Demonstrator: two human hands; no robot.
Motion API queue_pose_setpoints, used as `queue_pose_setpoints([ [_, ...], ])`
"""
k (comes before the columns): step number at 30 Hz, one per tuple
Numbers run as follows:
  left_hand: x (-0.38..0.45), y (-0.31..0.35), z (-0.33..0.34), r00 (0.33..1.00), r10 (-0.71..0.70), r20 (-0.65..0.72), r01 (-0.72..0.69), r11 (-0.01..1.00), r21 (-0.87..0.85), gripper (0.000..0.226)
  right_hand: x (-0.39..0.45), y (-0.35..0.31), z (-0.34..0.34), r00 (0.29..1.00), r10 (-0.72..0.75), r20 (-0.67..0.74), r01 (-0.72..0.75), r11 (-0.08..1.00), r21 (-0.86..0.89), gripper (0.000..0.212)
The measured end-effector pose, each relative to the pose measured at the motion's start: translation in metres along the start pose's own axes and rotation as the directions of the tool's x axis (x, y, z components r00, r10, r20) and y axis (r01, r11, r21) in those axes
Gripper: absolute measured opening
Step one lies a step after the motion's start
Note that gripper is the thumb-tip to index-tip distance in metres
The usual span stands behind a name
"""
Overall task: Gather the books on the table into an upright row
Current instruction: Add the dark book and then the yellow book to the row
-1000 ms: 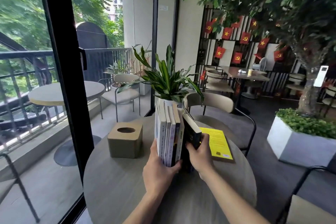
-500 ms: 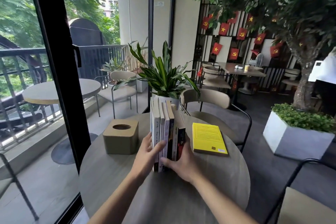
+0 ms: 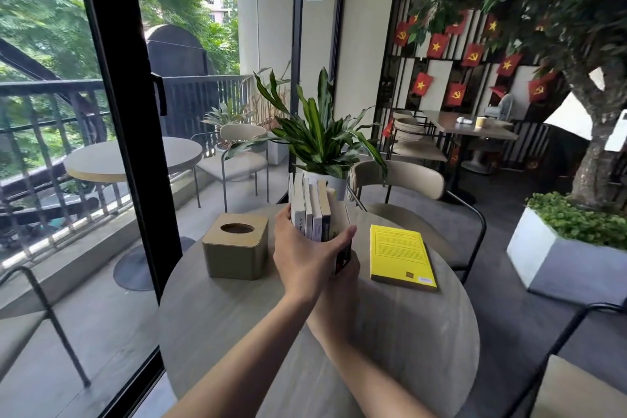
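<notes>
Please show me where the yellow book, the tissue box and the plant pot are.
yellow book [image 3: 399, 251]: head view, middle of its cover.
tissue box [image 3: 234, 256]: head view, its front wall.
plant pot [image 3: 334, 182]: head view, white side beside the upright books.

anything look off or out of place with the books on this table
One yellow book lies flat on the round table, apart to the right of the upright row of books that the left hand and right hand clasp. Nothing looks spilled or damaged.
</notes>
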State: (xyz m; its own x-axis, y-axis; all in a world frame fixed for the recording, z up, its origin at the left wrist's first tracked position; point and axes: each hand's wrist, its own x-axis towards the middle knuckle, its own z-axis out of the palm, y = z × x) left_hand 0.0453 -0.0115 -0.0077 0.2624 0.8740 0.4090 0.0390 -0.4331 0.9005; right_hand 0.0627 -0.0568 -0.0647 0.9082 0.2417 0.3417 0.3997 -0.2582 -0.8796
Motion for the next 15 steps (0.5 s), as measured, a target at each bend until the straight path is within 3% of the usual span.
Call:
queue_pose_setpoints([
  [3, 0.002, -0.003, 0.001, 1.000, 0.003, 0.009, -0.004, 1.000, 0.017, 0.086, 0.000, -0.002, 0.000, 0.999, 0.026, 0.023, -0.026, 1.000, 0.002, 0.070],
  [7, 0.000, -0.005, -0.001, 0.999, 0.024, 0.039, -0.025, 1.000, 0.011, 0.094, 0.000, -0.001, -0.003, 1.000, -0.007, 0.026, 0.008, 1.000, -0.028, 0.072],
  [11, -0.003, -0.009, -0.004, 0.995, 0.075, 0.061, -0.077, 0.996, 0.039, 0.100, -0.006, 0.005, -0.016, 0.984, -0.042, 0.175, 0.015, 0.989, 0.149, 0.048],
  [13, -0.002, -0.012, -0.006, 0.991, 0.107, 0.080, -0.112, 0.992, 0.065, 0.099, 0.002, 0.014, -0.025, 0.950, -0.112, 0.292, 0.087, 0.991, 0.097, 0.064],
  [15, -0.006, -0.019, -0.006, 0.989, 0.122, 0.085, -0.130, 0.987, 0.090, 0.107, 0.014, 0.029, -0.030, 0.915, -0.223, 0.335, 0.251, 0.967, -0.042, 0.073],
])
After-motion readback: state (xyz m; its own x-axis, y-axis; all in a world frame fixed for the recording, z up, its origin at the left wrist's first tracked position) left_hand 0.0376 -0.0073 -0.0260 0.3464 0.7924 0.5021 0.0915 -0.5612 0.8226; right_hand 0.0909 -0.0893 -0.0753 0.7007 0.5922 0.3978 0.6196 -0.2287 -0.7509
